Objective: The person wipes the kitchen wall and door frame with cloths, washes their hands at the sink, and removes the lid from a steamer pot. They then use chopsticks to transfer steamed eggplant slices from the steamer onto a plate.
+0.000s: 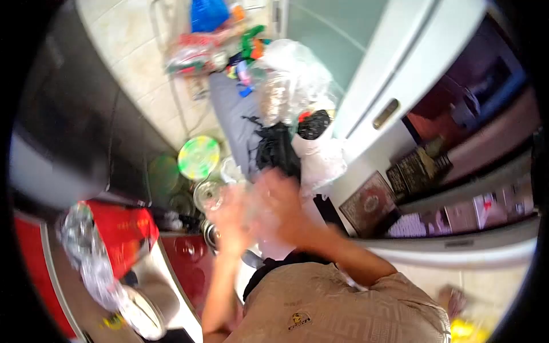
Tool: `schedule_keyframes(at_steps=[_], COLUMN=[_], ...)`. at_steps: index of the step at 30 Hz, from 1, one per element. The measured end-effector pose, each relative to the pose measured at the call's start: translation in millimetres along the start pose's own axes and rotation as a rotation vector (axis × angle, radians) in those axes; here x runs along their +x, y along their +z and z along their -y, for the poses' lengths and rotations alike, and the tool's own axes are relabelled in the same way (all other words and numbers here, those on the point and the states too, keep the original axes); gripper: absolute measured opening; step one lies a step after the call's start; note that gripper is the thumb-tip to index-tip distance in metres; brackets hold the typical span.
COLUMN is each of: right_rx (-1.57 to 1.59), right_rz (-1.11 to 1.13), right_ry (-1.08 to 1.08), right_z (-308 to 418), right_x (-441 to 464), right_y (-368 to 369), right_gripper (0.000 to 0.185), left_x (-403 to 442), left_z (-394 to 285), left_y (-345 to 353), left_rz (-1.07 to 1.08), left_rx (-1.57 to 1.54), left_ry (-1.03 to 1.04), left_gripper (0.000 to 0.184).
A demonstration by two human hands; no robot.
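Both hands are raised in front of my chest and smeared by motion. My left hand point(231, 214) is beside a round glass-like lid or dish point(207, 195) and below a green and yellow round item point(198, 158). My right hand point(280, 200) is just below a black bag point(277, 150) and a white bag point(320, 163). Between the two hands is a pale, whitish blur that I cannot make out. The fingers of both hands are too blurred to show whether they hold anything.
A grey surface point(226, 103) bears clear plastic bags point(286, 74) and colourful packets. At the left are a dark glossy cabinet point(68, 126), a red bag point(123, 231) and plastic bottles point(86, 246). A white sliding door frame point(394, 86) and a shelf with boxes point(457, 220) are at the right.
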State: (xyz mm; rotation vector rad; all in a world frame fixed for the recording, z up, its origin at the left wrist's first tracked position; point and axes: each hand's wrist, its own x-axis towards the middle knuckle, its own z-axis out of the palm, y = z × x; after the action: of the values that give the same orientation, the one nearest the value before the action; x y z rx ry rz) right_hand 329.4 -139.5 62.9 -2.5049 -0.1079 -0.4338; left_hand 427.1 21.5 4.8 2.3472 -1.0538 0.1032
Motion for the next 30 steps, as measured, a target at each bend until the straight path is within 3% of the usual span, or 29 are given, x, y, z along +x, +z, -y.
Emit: schedule_keyframes(at_steps=[1, 2, 3, 4, 5, 7, 8, 9, 10, 11, 14, 16, 17, 19, 21, 22, 23, 25, 27, 29, 30], right_rx=[-0.124, -0.28, -0.479, -0.668, -0.915, -0.865, -0.913, -0.747, -0.446, -0.391, -0.12, -0.054, 0.08, 0.125, -0.23, -0.24, -0.216, -0.76, -0.738, -0.726, -0.556], right_rz=[-0.196, -0.407, -0.593, -0.744, -0.801, -1.049, -1.046, -1.068, -0.938, -0.782, -0.301, -0.192, -0.052, -0.039, -0.092, -0.241, -0.409, -0.711, -0.935, -1.023, -0.981], right_ry=[0.236, 0.44, 0.604, 0.748, 0.859, 1.007, 0.847, 0.751, 0.771, 0.702, 0.251, -0.098, -0.187, 0.254, 0.428, 0.681, 0.926, 0.853, 0.883, 0.88, 0.802], right_z=[-36.6, -66.7, -84.7, -89.8, -88.2, -59.6, -56.8, -34.1, -18.4, -12.3, 36.5, 63.9, 72.1, 29.1, -55.0, -98.7, -142.4, -190.8, -210.8, -210.2, -216.4], right_x=[-11.7, -35.5, -65.9, -97.9, -130.6, -144.1, -140.5, -100.9, -68.3, -46.6, -12.0, -33.5, -46.2, -65.4, -120.1, -147.9, -175.7, -239.4, -266.9, -248.4, -232.2], right_y=[-33.9, -72.2, -111.4, -147.1, -176.4, -199.5, -193.9, -174.6, -150.9, -101.8, 36.9, 91.7, 73.0, 32.1, 0.8, -27.2, -55.3, -134.4, -197.3, -217.2, -212.0], right_gripper=[0.064, 0.06, 0.057, 0.053, 0.055, 0.057, 0.047, 0.036, 0.026, 0.036, 0.044, 0.049, 0.043, 0.05, 0.061, 0.064, 0.067, 0.06, 0.055, 0.053, 0.054], left_x=[-4.6, -2.0, -5.9, -2.0, 6.9, 54.1, 77.3, 99.1, 112.3, 116.4, 86.1, 45.8, 33.1, 6.5, -5.3, -9.0, -7.0, -8.4, -1.6, 26.6, 44.0], left_z=[52.9, 86.2, 147.0, 184.0, 213.4, 206.8, 190.7, 166.8, 123.3, 70.3, -57.6, -84.6, -86.9, -79.7, -29.4, 14.2, 17.3, 58.4, 98.8, 55.3, 20.9], left_y=[-17.1, -48.2, -60.9, -80.5, -92.6, -108.8, -102.7, -95.3, -82.7, -64.9, 5.0, 57.4, 68.4, 84.2, 87.7, 86.1, 57.4, 15.7, 2.3, -6.3, 5.2], left_rz=[-0.054, -0.108, -0.312, -0.378, -0.429, -0.456, -0.454, -0.459, -0.389, -0.318, 0.009, 0.242, 0.257, 0.298, 0.18, 0.161, -0.014, -0.164, -0.421, -0.407, -0.365], left_rx=[0.127, 0.24, 0.195, 0.337, 0.429, 0.486, 0.414, 0.345, 0.218, 0.097, -0.168, -0.311, -0.239, -0.086, -0.201, -0.142, -0.148, -0.031, -0.224, -0.007, -0.005], left_ry=[-0.059, -0.134, -0.073, -0.193, -0.25, -0.272, -0.147, -0.027, 0.035, 0.095, 0.658, 0.652, 0.619, 0.539, 0.241, 0.089, 0.041, -0.143, -0.231, -0.021, 0.041], left_gripper=[0.064, 0.06, 0.05, 0.043, 0.043, 0.047, 0.049, 0.05, 0.048, 0.046, 0.051, 0.064, 0.065, 0.066, 0.066, 0.062, 0.056, 0.05, 0.052, 0.051, 0.048])
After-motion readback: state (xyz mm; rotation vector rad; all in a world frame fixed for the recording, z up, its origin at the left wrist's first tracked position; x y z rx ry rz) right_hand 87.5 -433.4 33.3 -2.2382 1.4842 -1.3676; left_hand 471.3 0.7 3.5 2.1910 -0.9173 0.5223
